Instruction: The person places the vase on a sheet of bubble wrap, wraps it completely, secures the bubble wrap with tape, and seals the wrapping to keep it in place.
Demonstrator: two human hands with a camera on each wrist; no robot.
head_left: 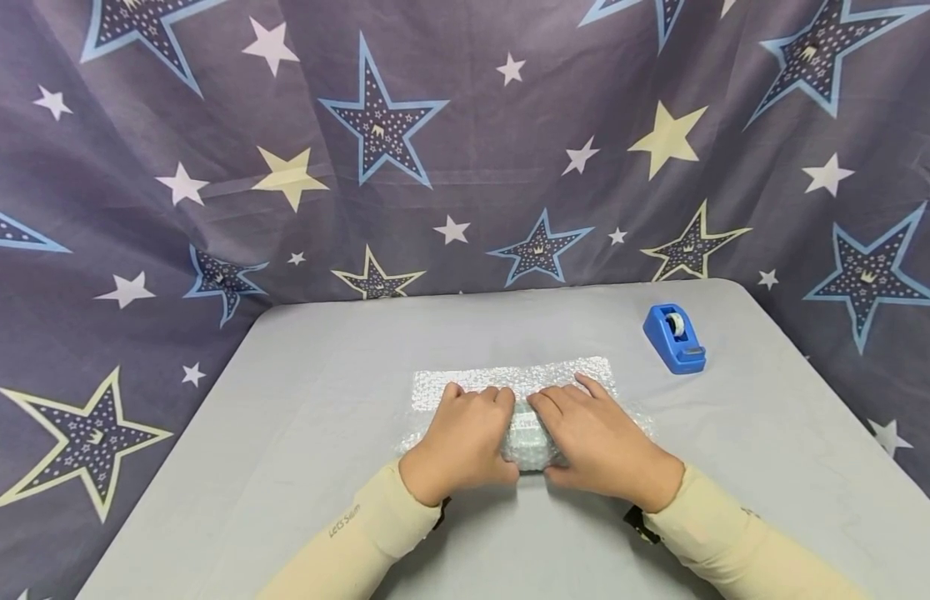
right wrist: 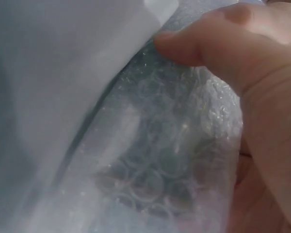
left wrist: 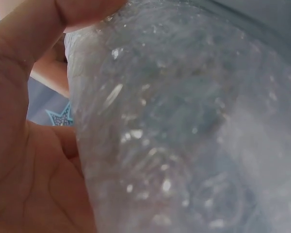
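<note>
1. Head view: a bundle of clear, shiny bubble wrap with a pale greenish tinge inside [head_left: 528, 440] lies between the left and right edges of the grey cloth-covered worktop [head_left: 322, 358], well in from the far edge. You have your left hand [head_left: 468, 437] and your right hand [head_left: 596, 437] on it side by side, fingers over the top, thumbs at the side nearest you, each gripping its part and leaving a narrow gap between them.

2. Same view: a flat stretch of clear bubble wrap sheet [head_left: 510, 379] reaches from the bundle toward the far edge. Expect it to be light and limp, likely to spring up or skew if you let go. A blue plastic tape dispenser with a white roll [head_left: 673, 340] stands apart, toward the far right corner.

3. Left wrist view: your thumb bends over the bundle's rim, with the palm beside it. The film looks glossy, so it may slide under dry fingers; spread the hold over several fingers rather than one tip.

4. Right wrist view: your thumb lies along the wrap, and round bubbles show through the film. The outside should give softly when squeezed. What is inside is too blurred to name, so its weight and stiffness cannot be told; treat it as fragile, holding evenly near both ends.
</note>
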